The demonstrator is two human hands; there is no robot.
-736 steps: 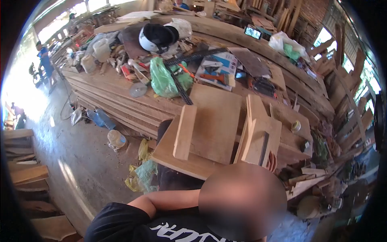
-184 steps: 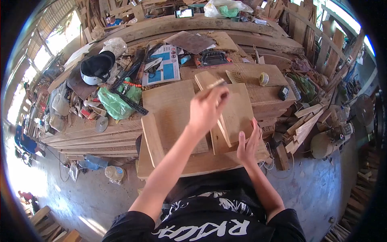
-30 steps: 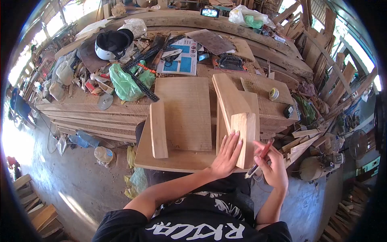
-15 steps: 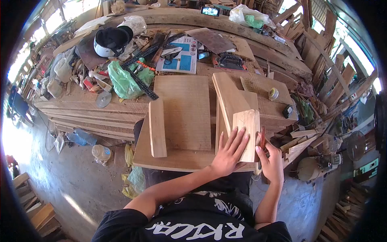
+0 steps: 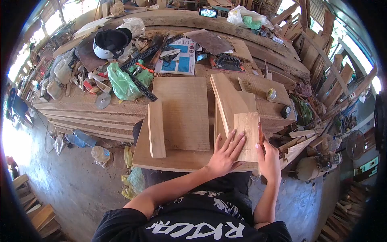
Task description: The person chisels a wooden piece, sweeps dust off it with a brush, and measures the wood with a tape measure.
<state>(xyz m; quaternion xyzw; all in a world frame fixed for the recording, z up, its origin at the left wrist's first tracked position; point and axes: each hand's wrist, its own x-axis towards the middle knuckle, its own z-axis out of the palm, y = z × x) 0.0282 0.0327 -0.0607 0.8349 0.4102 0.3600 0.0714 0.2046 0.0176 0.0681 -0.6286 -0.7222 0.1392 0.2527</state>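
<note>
The left forearm slants in from the lower left, crossing in front of the black shirt, and ends in a left hand turned palm down. Its fingers are spread and nearly straight, laid over the near left part of a wooden block — the hand holds the block, with what looks like the thumb tucked beneath the near end. The wrist is bent only slightly.

The right forearm rises more steeply, almost upright, and the right hand sits against the block's right edge. Its fingers are closed round a reddish pen, which stands roughly in line with that edge; the thumb lies along the wood, pointing away from the body. The pen's tip is hidden, so whether it touches the wood cannot be told.

The block is between the two hands, its broad face turned up and bearing faint lines. It is over the right part of a wide board, just in front of an angled plank. Well to the left, a narrow piece of wood stands beside a square panel. Beyond the right hand, a small roll of tape rests on the workbench.
</note>
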